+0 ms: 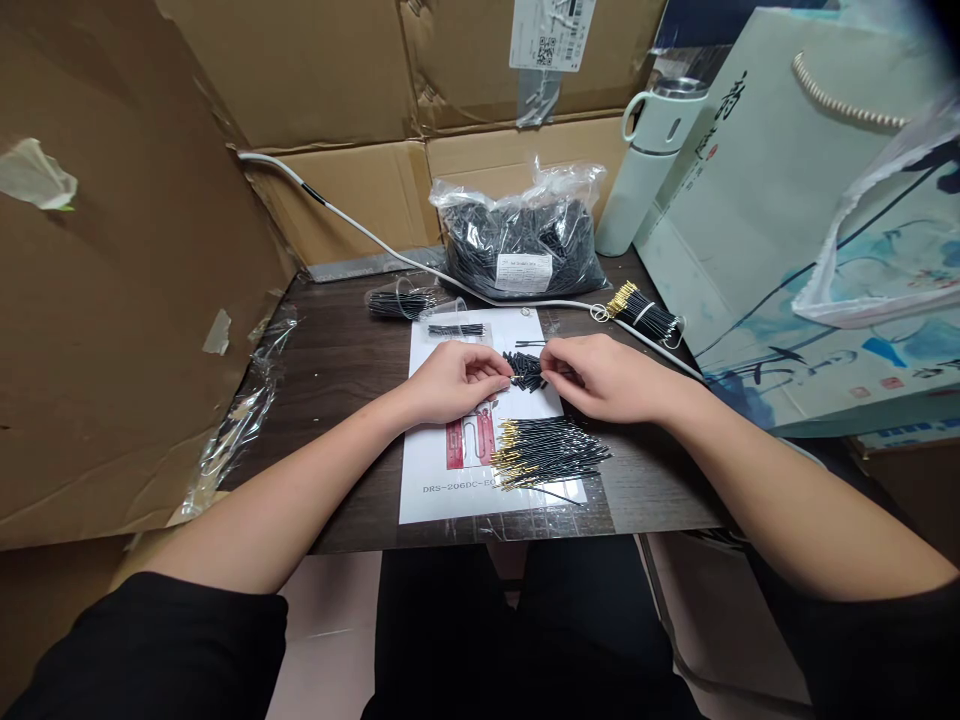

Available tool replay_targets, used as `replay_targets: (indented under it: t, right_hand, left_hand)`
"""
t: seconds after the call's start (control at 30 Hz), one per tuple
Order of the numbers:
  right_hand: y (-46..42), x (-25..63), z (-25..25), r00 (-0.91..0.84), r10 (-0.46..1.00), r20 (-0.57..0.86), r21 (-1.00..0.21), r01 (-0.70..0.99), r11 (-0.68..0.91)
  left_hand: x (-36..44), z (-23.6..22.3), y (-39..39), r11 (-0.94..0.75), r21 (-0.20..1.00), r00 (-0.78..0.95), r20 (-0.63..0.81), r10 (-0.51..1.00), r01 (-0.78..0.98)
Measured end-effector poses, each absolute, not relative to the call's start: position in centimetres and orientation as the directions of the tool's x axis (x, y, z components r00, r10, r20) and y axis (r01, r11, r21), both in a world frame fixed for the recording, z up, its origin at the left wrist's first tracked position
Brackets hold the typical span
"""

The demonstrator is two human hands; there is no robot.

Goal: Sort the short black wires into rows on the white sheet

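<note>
Both my hands rest over a white printed sheet [439, 480] on a dark wooden table [337, 370]. My left hand [454, 382] is closed in a pinch at the left edge of a small heap of short black tube pieces [525, 368]. My right hand [600, 375] is closed too, its fingertips pinching at the heap's right side. What each pinch holds is too small to make out. Just below my hands lies a loose pile of black wires with gold tips [544, 452].
A clear bag full of black wires [521, 240] stands at the back. A tied bundle of gold-tipped wires [645, 315] lies right. Small bags of black pieces [405, 300] lie left. A white cable [360, 232], a pale flask [649, 165], a paper bag [780, 220] and cardboard walls [112, 300] surround the table.
</note>
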State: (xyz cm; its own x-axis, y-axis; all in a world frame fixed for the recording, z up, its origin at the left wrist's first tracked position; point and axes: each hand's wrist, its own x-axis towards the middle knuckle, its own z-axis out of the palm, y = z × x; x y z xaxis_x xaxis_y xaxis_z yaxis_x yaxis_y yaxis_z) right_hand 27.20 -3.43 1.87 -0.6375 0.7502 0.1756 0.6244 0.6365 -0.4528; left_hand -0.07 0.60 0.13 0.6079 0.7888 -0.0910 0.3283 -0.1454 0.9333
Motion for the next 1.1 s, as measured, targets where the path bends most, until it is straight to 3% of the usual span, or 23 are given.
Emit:
replay_targets:
  t: [0.8, 1.1]
  right_hand:
    - [-3.4, 26.8, 0.7, -0.636, 0.706, 0.311, -0.429, 0.569, 0.702]
    - [-3.4, 26.6, 0.6, -0.615, 0.73, 0.299, -0.443, 0.588, 0.677]
  left_hand:
    - [-0.2, 0.0, 0.4, -0.21, 0.91, 0.605, -0.054, 0.794, 0.357]
    - [-0.2, -0.2, 0.4, -0.254, 0.898, 0.613, -0.022, 0.79, 0.359]
